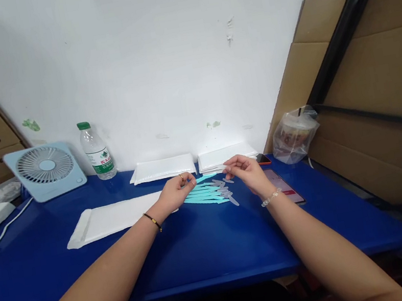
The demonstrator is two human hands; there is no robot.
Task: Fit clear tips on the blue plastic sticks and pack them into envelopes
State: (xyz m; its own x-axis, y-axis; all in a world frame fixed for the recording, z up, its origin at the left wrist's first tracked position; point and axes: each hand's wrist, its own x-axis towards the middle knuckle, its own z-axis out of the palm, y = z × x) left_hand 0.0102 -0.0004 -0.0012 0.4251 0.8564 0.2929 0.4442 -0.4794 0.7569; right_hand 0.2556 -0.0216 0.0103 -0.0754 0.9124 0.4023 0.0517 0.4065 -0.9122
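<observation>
Blue table (211, 252): against white wall (155, 65)
Left hand (177, 191): fingertips close together; grip unclear
Right hand (245, 171): fingers narrowly curled; grip unclear
Grey-tipped turquoise sticks (205, 197): on table, between hands, long axes left-to-right, nearer left

A glossy blue table (219, 256) carries, along its back edge from the left, a light blue fan (48, 167), a clear water bottle (97, 153) with a green cap, two low stacks of white packets (163, 168), an orange-edged device (264, 159) and a lidded drink cup (295, 134) in a clear bag. Nearer the front lie a long white packet (116, 220), a fan-like spread of turquoise strips (205, 197) with small greyish pieces (234, 200) at their right ends, and a smartphone (285, 188). At far left, a white cable (8, 226) trails across the surface.
</observation>
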